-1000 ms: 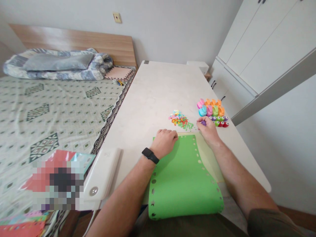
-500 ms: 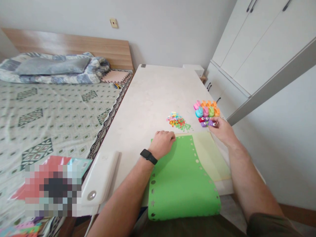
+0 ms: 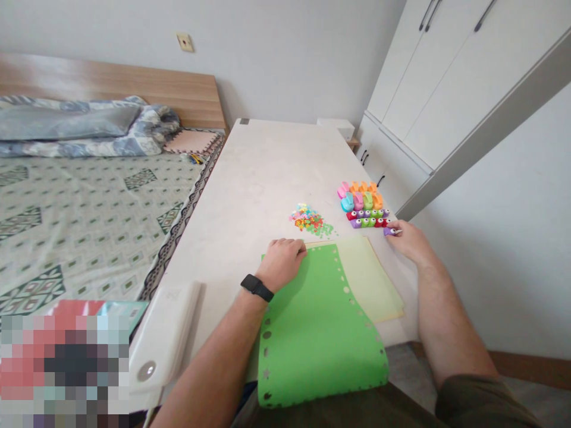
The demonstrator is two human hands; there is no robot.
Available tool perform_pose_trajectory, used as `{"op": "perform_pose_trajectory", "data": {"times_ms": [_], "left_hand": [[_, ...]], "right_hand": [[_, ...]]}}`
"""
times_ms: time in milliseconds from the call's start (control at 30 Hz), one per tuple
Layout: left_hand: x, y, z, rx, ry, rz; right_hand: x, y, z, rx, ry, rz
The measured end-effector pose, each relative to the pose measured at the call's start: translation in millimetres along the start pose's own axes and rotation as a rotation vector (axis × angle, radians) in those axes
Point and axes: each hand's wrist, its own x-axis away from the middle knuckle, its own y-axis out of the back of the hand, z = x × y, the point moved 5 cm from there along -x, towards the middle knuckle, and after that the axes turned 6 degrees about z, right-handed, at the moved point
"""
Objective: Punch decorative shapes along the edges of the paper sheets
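Note:
A green sheet of paper [image 3: 314, 333] with small shapes punched along its edges lies on the table, its near end curling over the front edge. My left hand [image 3: 284, 264], with a black watch at the wrist, is closed at the sheet's far left corner, pressing on it; the fingertips are partly hidden. My right hand [image 3: 409, 239] pinches a small purple craft punch [image 3: 389, 232] at the right end of the punch rows. Small red, green and purple punches [image 3: 368, 222] stand in two rows beside it. Behind them are larger coloured punches [image 3: 359, 199].
Pale yellow sheets [image 3: 370, 279] lie partly under the green one. Beyond the paper is a pile of coloured paper cutouts [image 3: 310, 220]. A white device [image 3: 167, 333] sits at the table's left edge. A bed [image 3: 89, 220] stands left, and a white wardrobe [image 3: 428, 71] right.
My right hand has moved to the right end of the punch rows, uncovering more small punches. My left hand stays on the green paper. The view has turned slightly right.

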Motion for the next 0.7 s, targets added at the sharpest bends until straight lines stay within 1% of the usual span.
{"op": "perform_pose_trajectory", "data": {"times_ms": [100, 233, 333, 467, 700], "left_hand": [[0, 0.1, 0, 0.001, -0.004, 0.006], [0, -0.3, 0, 0.001, -0.008, 0.003], [0, -1.2, 0, 0.0, -0.009, 0.0], [-1, -1.3, 0, 0.0, -0.001, 0.003], [0, 2.4, -2, -0.002, 0.009, 0.017]], "right_hand": [[-7, 4, -20, 0.014, -0.049, -0.04], [-22, -1, -36, -0.016, -0.097, -0.032], [-34, -6, -39, -0.041, -0.13, -0.036], [-44, -8, -40, -0.079, -0.15, -0.092], [-50, -14, -39, -0.152, -0.144, -0.141]]}}
